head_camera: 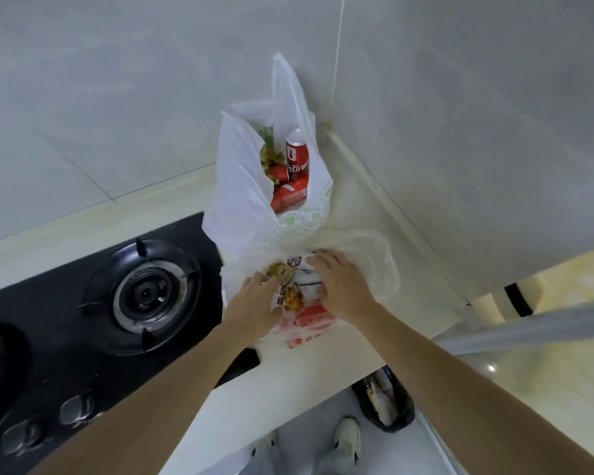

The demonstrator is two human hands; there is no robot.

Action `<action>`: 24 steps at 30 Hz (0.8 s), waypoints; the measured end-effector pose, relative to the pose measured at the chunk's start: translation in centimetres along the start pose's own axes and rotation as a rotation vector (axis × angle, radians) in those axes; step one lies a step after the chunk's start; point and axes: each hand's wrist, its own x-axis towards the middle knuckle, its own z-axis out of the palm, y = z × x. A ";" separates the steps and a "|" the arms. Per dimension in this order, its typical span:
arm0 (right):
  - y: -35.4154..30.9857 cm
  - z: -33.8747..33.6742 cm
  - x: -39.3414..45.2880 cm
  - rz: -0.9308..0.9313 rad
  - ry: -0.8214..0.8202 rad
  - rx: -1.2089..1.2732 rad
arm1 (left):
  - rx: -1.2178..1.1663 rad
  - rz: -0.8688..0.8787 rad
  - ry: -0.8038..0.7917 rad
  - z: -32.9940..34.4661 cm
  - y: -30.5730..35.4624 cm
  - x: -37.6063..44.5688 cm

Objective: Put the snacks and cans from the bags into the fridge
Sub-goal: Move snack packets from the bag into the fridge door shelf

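Note:
Two plastic bags stand on the counter beside the stove. The far white bag (240, 200) is open and holds red cans (297, 156) and a snack packet (269, 156). The near bag (309, 332), printed in red, holds snack packets (290, 298). My left hand (254, 303) reaches into the near bag's mouth from the left, fingers curled on a snack packet's edge. My right hand (340, 282) lies over the packets from the right, fingers spread and bent down onto them. What lies deeper in the near bag is hidden.
A black gas hob (93, 303) with a burner (144, 293) and knobs fills the counter to the left. Tiled walls meet in the corner behind the bags. The counter edge (374, 368) drops to the floor, where a black bin (384, 402) and my shoes stand.

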 end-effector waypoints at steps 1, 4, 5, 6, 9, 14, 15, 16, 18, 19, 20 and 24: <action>0.2 0.4 0.4 -0.015 -0.012 -0.010 | 0.026 -0.002 -0.003 0.4 -0.1 0.4; 0.6 1.3 0.9 -0.027 0.005 -0.044 | 0.063 -0.012 0.051 1.1 -0.2 1.4; 0.7 1.4 0.9 -0.029 0.025 -0.066 | 0.047 -0.021 0.072 1.2 -0.1 1.6; 0.7 1.5 0.9 -0.031 0.049 -0.089 | 0.024 -0.033 0.092 1.3 -0.1 1.7; 0.6 1.3 1.1 -0.029 0.097 -0.152 | -0.060 -0.046 0.136 1.2 0.2 1.6; 0.5 -0.4 0.8 -0.001 0.203 0.037 | -0.134 0.000 0.204 -0.6 0.9 0.9; 0.4 -1.1 0.5 0.016 0.242 0.115 | -0.138 0.014 0.226 -1.2 1.0 0.8; 0.3 -1.9 0.3 0.022 0.276 0.182 | -0.137 0.031 0.250 -1.8 1.2 0.6; -0.1 -3.7 -0.1 0.023 0.287 0.267 | -0.125 0.069 0.303 -3.3 1.7 0.3; -0.4 -4.7 -0.5 0.033 0.280 0.309 | -0.120 0.087 0.331 -4.0 2.0 0.1; -0.7 -5.6 -0.9 0.055 0.287 0.360 | -0.118 0.103 0.355 -4.6 2.2 0.0; -2.1 -9.9 -2.9 0.183 0.332 0.587 | -0.119 0.159 0.408 -6.9 3.3 -0.5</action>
